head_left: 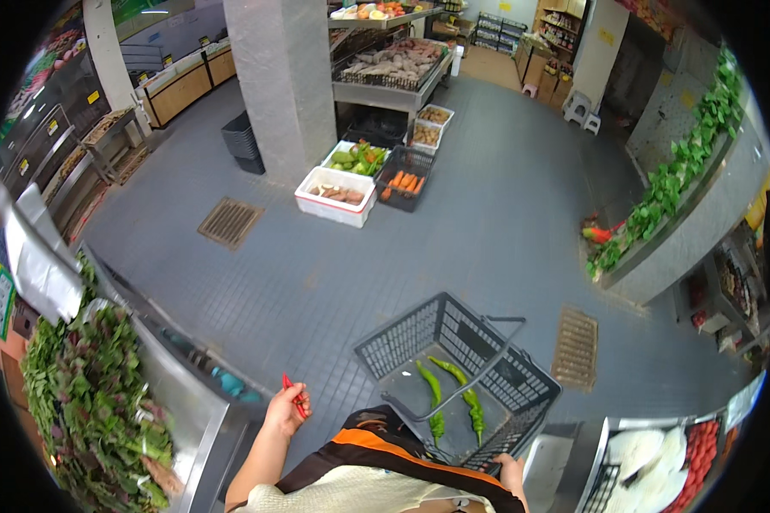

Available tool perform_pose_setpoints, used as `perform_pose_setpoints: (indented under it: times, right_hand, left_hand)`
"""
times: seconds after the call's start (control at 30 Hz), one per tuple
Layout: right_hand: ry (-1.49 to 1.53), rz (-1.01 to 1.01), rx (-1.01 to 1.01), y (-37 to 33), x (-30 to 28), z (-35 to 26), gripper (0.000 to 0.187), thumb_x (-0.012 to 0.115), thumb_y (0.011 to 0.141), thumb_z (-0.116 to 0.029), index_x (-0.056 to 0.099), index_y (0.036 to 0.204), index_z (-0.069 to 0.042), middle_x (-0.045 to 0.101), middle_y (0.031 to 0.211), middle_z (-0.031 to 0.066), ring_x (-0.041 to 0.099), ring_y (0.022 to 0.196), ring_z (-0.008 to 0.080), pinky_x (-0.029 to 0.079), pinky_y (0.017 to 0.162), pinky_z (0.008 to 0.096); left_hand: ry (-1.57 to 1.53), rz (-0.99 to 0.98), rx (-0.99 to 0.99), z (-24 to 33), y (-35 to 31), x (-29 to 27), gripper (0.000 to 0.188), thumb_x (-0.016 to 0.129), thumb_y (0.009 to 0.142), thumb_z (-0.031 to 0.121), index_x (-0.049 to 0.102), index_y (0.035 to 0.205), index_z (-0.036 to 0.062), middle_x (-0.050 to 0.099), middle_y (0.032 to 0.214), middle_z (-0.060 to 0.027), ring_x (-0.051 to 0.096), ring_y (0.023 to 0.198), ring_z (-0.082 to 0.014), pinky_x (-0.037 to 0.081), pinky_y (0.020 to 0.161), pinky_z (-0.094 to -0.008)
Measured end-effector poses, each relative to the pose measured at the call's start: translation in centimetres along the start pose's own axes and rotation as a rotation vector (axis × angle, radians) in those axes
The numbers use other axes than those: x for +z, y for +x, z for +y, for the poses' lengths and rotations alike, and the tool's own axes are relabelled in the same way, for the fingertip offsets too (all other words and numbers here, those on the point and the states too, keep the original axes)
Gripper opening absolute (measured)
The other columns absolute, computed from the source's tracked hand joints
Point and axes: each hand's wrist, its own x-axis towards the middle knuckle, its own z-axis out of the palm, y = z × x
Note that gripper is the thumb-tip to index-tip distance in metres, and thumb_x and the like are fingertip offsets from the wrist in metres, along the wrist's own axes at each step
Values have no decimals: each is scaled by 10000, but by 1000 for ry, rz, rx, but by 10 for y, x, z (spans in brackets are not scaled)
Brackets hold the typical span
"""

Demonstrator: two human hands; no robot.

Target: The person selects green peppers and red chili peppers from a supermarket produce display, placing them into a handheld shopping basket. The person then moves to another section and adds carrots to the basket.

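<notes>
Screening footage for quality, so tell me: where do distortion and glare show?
Head view: black corners, and the vine-draped pillar bows near the right rim; same head view: the pale sheet at left looks washed out, while the green peppers in the basket read clearly.

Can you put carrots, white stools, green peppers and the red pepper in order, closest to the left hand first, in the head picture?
1. Red pepper: held in the left hand.
2. Green peppers: inside the basket, to the right.
3. Carrots: in a black crate ahead.
4. White stools: far ahead, to the right.
</notes>
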Motion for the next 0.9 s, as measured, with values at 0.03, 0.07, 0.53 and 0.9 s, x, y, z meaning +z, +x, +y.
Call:
perform_pose_setpoints:
  times: [0.03, 0.07, 0.53, 0.9]
  right_hand:
    - [-68, -12, -58, 24, -3, -14, 304, 523, 634, -23, 480, 918, 77, 541, 798, 182, 544, 587, 304, 481, 563, 379]
    - [-130, -22, -126, 46, 0, -35, 326, 541, 626, -44, 494, 924, 78, 552, 820, 190, 547, 614, 309, 479, 607, 373]
    - [-283, 345, -336, 330, 68, -211, 288, 561, 636, -64, 547, 917, -7, 525, 1027, 184, 501, 909, 322, 372, 853, 352]
    - [124, -110, -181, 518, 241, -542, 615, 445, 692, 41, 390, 1283, -120, 511, 945, 107, 537, 733, 258, 499, 598, 371]
  left_hand:
    - [3, -19, 6, 8, 29, 27, 119, 562, 848, 177, 518, 880, 71, 506, 666, -40, 461, 536, -159, 376, 500, -292]
    - [6, -49, 15, 18, 61, 61, 115, 561, 847, 172, 516, 879, 71, 503, 664, -38, 458, 532, -159, 374, 497, -291]
    - [583, -854, -70, 32, 300, 581, 132, 567, 870, 201, 535, 909, 80, 552, 737, -24, 503, 636, -114, 404, 574, -244]
    - [152, -137, 77, 83, 426, 622, 92, 571, 851, 128, 523, 915, 84, 547, 740, -36, 504, 581, -139, 421, 538, -270]
